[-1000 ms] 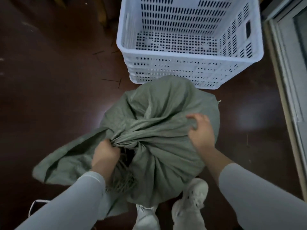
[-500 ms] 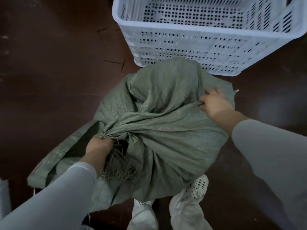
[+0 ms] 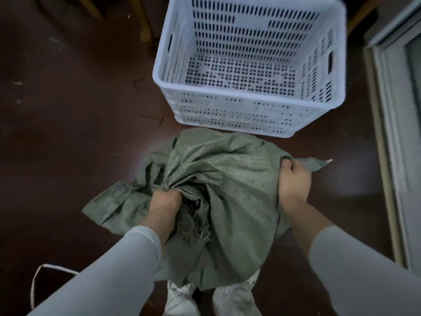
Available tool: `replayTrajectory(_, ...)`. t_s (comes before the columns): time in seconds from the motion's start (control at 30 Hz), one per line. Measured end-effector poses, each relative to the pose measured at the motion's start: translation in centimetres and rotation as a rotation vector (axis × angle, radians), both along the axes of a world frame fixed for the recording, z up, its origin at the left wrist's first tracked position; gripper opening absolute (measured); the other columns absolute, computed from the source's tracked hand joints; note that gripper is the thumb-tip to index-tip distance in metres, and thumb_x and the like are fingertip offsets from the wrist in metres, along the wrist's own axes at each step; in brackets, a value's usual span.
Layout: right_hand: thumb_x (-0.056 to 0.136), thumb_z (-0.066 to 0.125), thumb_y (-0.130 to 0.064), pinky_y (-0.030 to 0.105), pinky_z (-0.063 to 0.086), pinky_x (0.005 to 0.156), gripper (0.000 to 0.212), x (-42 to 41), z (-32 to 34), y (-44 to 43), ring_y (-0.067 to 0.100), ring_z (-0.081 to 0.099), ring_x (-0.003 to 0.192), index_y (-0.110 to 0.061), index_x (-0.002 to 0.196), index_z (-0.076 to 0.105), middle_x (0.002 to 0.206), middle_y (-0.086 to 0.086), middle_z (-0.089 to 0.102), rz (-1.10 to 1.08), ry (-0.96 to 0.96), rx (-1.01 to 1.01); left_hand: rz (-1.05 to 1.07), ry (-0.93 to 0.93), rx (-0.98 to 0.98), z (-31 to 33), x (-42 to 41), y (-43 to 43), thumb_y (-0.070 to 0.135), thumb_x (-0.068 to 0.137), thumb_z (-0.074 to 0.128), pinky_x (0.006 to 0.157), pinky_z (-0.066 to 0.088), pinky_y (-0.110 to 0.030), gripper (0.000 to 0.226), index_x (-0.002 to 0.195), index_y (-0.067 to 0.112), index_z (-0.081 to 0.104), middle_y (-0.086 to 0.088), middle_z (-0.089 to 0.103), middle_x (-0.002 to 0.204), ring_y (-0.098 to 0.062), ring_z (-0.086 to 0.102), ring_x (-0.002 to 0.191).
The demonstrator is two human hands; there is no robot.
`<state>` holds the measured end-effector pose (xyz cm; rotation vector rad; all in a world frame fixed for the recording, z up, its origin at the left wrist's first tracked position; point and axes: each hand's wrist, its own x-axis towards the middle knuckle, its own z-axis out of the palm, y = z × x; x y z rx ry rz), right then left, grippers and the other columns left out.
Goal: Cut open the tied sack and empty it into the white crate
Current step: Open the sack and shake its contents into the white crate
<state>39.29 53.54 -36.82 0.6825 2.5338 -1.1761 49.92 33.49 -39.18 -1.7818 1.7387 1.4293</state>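
Note:
A grey-green woven sack stands bulging on the dark floor just in front of my feet. My left hand is clenched on its bunched, frayed neck at the left side. My right hand grips a fold of the sack's cloth at its right edge, beside a loose corner flap. The white perforated crate sits on the floor directly beyond the sack, and nothing lies inside it. What the sack holds is hidden.
The dark brown floor spreads to the left. A pale door frame runs down the right edge. Wooden furniture legs stand behind the crate at upper left. A white cord loop lies at lower left. My white shoes are under the sack.
My right hand moved from the top of the sack outward to its right edge and closed on the cloth. My left hand kept its hold on the neck. The camera view tilted up toward the crate.

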Motion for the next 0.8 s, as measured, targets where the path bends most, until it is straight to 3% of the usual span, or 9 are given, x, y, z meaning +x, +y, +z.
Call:
replayTrajectory(0.13,0.091,0.042,-0.024,0.031,0.032,0.066,0.029,0.7,5.9,-0.4,0.020,0.045,0.072,-0.002,0.078,0.055,0.069,0.004,0.050,-0.168,0.121,-0.186,0.011,0.063,0.125,4.2,-2.4,0.9,0.012,0.093,0.047,0.098,0.046,-0.042,0.037,0.128,0.001,0.051,-0.019,0.058,0.126,-0.037,0.056,0.111)
replayTrajectory(0.2,0.088,0.046,-0.038,0.033,0.040,0.069,0.033,1.6,7.5,-0.9,0.017,0.052,0.074,-0.010,0.078,0.058,0.074,0.000,0.058,-0.113,0.091,-0.284,0.000,0.098,0.201,5.4,-2.9,1.2,0.015,0.094,0.048,0.099,0.047,-0.044,0.038,0.132,0.006,0.049,-0.016,0.058,0.128,-0.036,0.057,0.111)
replayTrajectory(0.27,0.084,0.053,-0.050,0.032,0.047,0.081,0.037,2.6,7.9,-1.6,0.015,0.060,0.086,-0.017,0.095,0.066,0.090,-0.003,0.067,0.022,0.016,-0.296,-0.041,0.182,0.289,6.2,-2.9,1.5,0.018,0.095,0.052,0.103,0.045,-0.045,0.048,0.141,0.015,0.040,-0.011,0.056,0.133,-0.033,0.056,0.115)
replayTrajectory(0.37,0.087,0.057,-0.031,0.036,0.050,0.085,0.025,3.5,5.9,-2.6,0.025,0.062,0.098,-0.015,0.105,0.064,0.104,0.007,0.069,0.243,-0.054,-0.087,-0.125,0.242,0.419,6.1,-2.5,1.7,0.003,0.090,0.057,0.097,0.049,-0.047,0.082,0.150,0.037,0.013,-0.004,0.054,0.136,-0.032,0.059,0.112)
replayTrajectory(0.43,0.087,0.050,-0.013,0.035,0.046,0.085,0.024,4.1,4.4,-3.5,0.032,0.058,0.104,-0.007,0.107,0.062,0.111,0.015,0.064,0.367,-0.072,0.027,-0.082,0.253,0.605,5.3,-1.9,1.5,-0.008,0.077,0.058,0.086,0.054,-0.048,0.100,0.148,0.045,0.011,-0.009,0.057,0.133,-0.035,0.061,0.108)
replayTrajectory(0.53,0.084,0.045,-0.001,0.032,0.042,0.088,0.027,5.7,3.3,-4.9,0.033,0.053,0.109,-0.002,0.105,0.061,0.115,0.019,0.057,0.531,-0.100,0.103,-0.123,0.230,0.893,4.7,-1.0,1.8,0.023,0.053,0.084,0.076,0.057,-0.049,0.113,0.147,0.037,0.023,-0.010,0.058,0.134,-0.033,0.059,0.116)
replayTrajectory(0.6,0.083,0.044,0.001,0.034,0.042,0.089,0.030,6.8,3.0,-5.6,0.034,0.053,0.109,0.000,0.107,0.061,0.116,0.019,0.057,0.598,-0.095,0.061,-0.119,0.198,0.872,4.2,-0.9,2.6,0.044,0.036,0.093,0.080,0.056,-0.053,0.138,0.149,0.037,0.015,-0.007,0.055,0.137,-0.030,0.058,0.119)
replayTrajectory(0.7,0.080,0.045,0.003,0.034,0.045,0.091,0.032,7.6,3.0,-6.4,0.034,0.057,0.106,0.000,0.106,0.064,0.112,0.019,0.062,0.647,-0.086,-0.095,-0.027,0.140,0.647,3.5,-1.4,3.0,0.048,0.023,0.096,0.092,0.050,-0.056,0.150,0.149,0.033,0.016,-0.008,0.056,0.136,-0.028,0.062,0.113)
replayTrajectory(0.8,0.081,0.057,-0.006,0.030,0.047,0.086,0.020,7.3,3.0,-6.5,0.027,0.061,0.099,-0.005,0.097,0.068,0.099,0.010,0.065,0.661,-0.170,-0.245,0.088,0.123,0.576,4.9,-2.2,2.7,0.038,0.046,0.094,0.064,0.061,-0.040,0.105,0.136,0.011,0.045,-0.014,0.068,0.112,-0.028,0.070,0.091)
